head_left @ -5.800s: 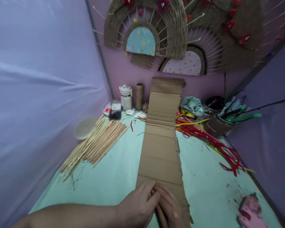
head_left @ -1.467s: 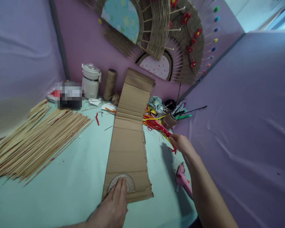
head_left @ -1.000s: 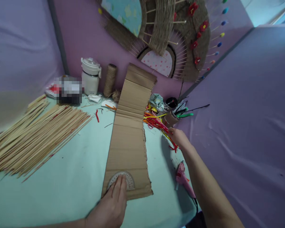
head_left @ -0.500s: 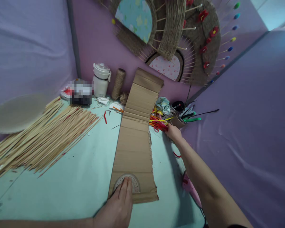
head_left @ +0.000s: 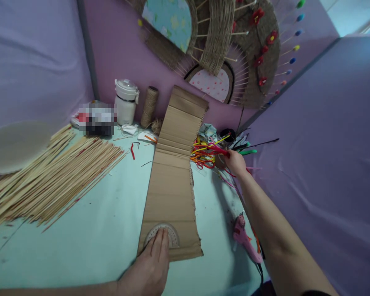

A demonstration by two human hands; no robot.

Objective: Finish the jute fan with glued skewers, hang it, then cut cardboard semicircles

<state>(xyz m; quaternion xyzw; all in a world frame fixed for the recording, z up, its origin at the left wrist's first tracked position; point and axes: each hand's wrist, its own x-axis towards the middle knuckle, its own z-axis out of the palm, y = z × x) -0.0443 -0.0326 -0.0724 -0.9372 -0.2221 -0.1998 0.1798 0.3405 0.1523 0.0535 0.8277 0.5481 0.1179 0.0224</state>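
A strip of brown cardboard (head_left: 172, 176) with creases and a ragged right edge lies lengthwise on the pale green table. Near its front end rests a clear half-round protractor (head_left: 172, 234). The fingers of my left hand (head_left: 149, 257) are stretched out flat, pressing the protractor onto the cardboard. My right hand (head_left: 236, 162) reaches to the back right with its fingers closed around red and pink strands (head_left: 221, 150). Beside it spreads a tangled pile of red, orange and yellow strands (head_left: 201, 157). How many strands the hand holds is hidden.
Many thin wooden sticks (head_left: 77, 176) cover the left side. A white-lidded jar (head_left: 126, 102) and a twine spool (head_left: 149, 107) stand at the back wall. A pink glue gun (head_left: 246, 240) lies by my right forearm. Twine-wrapped decorations (head_left: 218, 37) hang above.
My right hand has moved to the right and slightly up, drawing red and pink strands out from the pile. My left hand stays on the protractor. The view has shifted slightly.
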